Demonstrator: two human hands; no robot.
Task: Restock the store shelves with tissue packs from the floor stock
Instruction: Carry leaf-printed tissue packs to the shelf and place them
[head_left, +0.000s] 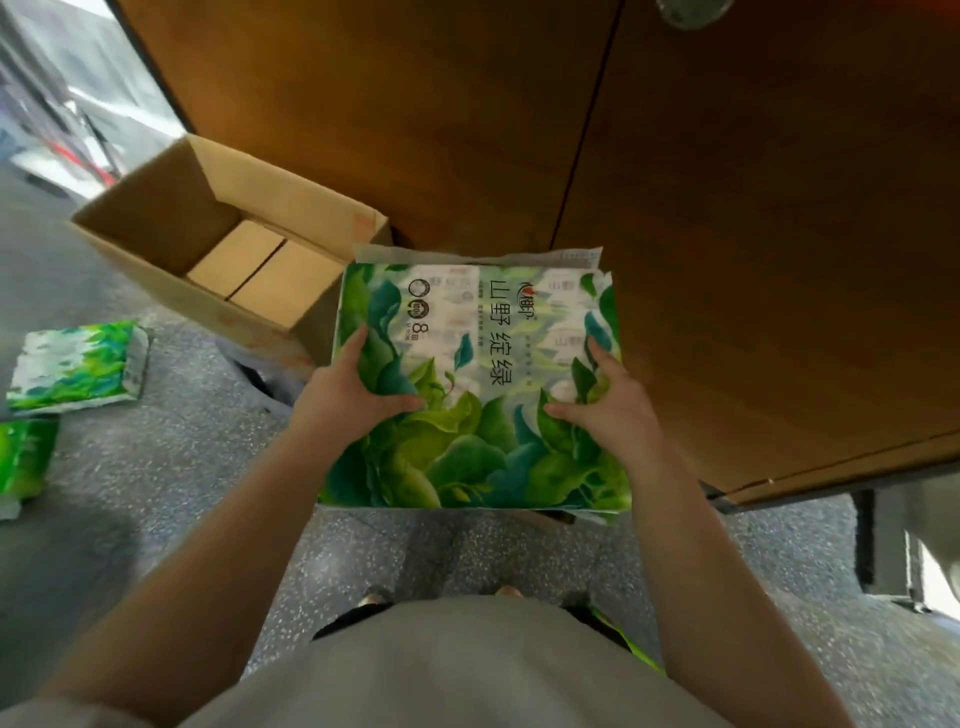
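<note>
Glossy rectangular tissue pack (478, 384), two-handed grip

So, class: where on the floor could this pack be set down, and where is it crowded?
Bare floor lies between the left arm and the two packs at the left edge, and in front of the feet. It is crowded ahead: the open box and the wooden panel close in around the held pack.
</note>
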